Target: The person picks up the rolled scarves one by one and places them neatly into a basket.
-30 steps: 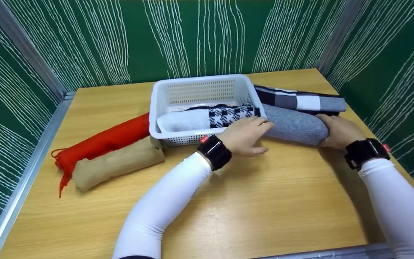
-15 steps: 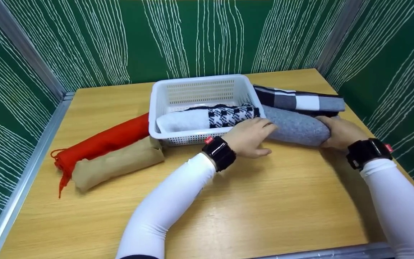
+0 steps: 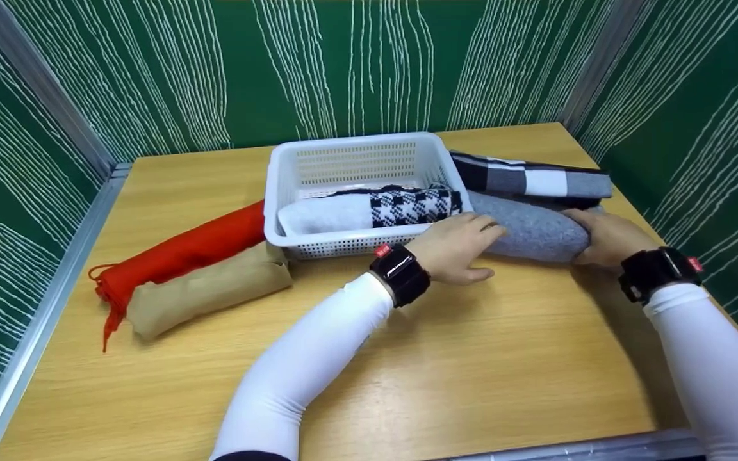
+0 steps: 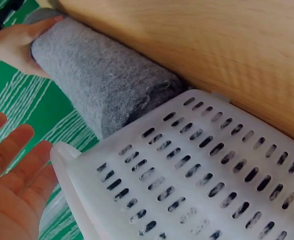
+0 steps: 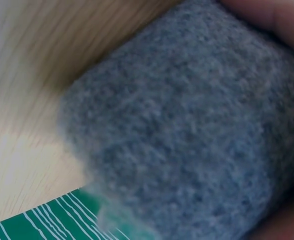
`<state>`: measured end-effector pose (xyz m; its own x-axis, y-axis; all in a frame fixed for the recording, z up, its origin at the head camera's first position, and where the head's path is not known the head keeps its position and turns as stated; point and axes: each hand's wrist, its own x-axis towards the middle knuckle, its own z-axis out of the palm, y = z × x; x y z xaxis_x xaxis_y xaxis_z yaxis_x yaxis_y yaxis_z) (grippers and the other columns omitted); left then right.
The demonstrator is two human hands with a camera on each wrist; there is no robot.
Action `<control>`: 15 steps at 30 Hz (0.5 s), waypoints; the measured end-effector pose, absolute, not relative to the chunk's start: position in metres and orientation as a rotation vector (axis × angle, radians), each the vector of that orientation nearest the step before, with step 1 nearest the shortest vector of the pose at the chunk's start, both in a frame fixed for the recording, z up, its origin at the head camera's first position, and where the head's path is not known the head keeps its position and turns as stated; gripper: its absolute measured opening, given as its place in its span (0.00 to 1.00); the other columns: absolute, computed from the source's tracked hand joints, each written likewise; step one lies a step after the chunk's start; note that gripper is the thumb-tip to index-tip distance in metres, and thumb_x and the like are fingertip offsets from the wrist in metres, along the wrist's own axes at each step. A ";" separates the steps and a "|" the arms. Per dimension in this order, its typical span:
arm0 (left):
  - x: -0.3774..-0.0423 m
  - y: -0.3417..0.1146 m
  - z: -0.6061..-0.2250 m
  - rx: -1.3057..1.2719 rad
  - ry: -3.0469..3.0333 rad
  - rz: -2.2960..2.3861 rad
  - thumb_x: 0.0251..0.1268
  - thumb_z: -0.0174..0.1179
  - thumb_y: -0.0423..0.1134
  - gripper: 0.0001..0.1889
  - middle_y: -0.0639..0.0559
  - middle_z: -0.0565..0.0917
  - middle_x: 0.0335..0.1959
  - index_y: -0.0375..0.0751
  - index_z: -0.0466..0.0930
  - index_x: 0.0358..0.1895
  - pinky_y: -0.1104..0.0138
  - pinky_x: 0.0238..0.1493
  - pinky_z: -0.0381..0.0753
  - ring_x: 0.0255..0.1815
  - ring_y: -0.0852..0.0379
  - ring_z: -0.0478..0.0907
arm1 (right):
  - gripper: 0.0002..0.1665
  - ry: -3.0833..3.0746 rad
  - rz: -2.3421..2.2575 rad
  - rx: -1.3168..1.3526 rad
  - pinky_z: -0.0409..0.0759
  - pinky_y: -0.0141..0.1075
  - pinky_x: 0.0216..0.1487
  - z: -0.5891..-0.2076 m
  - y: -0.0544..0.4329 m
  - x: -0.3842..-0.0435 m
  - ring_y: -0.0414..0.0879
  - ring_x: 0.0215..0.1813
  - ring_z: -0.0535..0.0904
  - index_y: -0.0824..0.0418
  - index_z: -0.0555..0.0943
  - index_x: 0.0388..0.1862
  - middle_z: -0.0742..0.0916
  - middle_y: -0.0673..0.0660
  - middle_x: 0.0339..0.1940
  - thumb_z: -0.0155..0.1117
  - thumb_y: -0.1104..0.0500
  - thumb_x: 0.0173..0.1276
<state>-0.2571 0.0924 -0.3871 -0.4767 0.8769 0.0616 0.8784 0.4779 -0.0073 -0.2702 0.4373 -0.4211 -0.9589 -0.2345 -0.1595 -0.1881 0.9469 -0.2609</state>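
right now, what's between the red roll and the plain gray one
The white basket, holding a patterned roll, plus the left hand by the basket's near right corner, as the head view shows.

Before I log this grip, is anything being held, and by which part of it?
The right hand grips the gray cloth roll by its end farther from the white plastic basket. The left hand holds nothing.

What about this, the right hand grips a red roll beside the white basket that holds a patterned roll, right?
Wrong colour: the head view shows the right hand gripping a grey roll, not red, beside the white basket that holds a patterned roll.
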 end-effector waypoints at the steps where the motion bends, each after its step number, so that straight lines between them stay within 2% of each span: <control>1: -0.257 0.093 -0.387 -1.577 -2.654 -0.034 0.77 0.63 0.60 0.42 0.46 0.72 0.81 0.42 0.63 0.84 0.59 0.87 0.62 0.82 0.48 0.69 | 0.55 2.909 -0.370 -0.318 0.61 0.78 0.78 -0.421 0.437 -0.270 0.82 0.77 0.65 0.63 0.65 0.83 0.72 0.82 0.77 0.81 0.63 0.60; 9: -0.251 0.100 -0.390 -1.630 -2.639 -0.032 0.77 0.64 0.58 0.40 0.48 0.73 0.79 0.44 0.64 0.84 0.62 0.85 0.66 0.80 0.50 0.71 | 0.55 2.923 -0.378 -0.367 0.62 0.78 0.77 -0.422 0.438 -0.270 0.82 0.76 0.67 0.63 0.67 0.83 0.74 0.80 0.76 0.82 0.64 0.59; 15: -0.248 0.109 -0.393 -1.645 -2.654 -0.011 0.78 0.63 0.58 0.40 0.48 0.71 0.81 0.45 0.62 0.85 0.62 0.86 0.63 0.82 0.50 0.69 | 0.54 2.932 -0.378 -0.402 0.65 0.77 0.75 -0.422 0.439 -0.269 0.81 0.74 0.71 0.64 0.68 0.82 0.77 0.79 0.74 0.82 0.65 0.58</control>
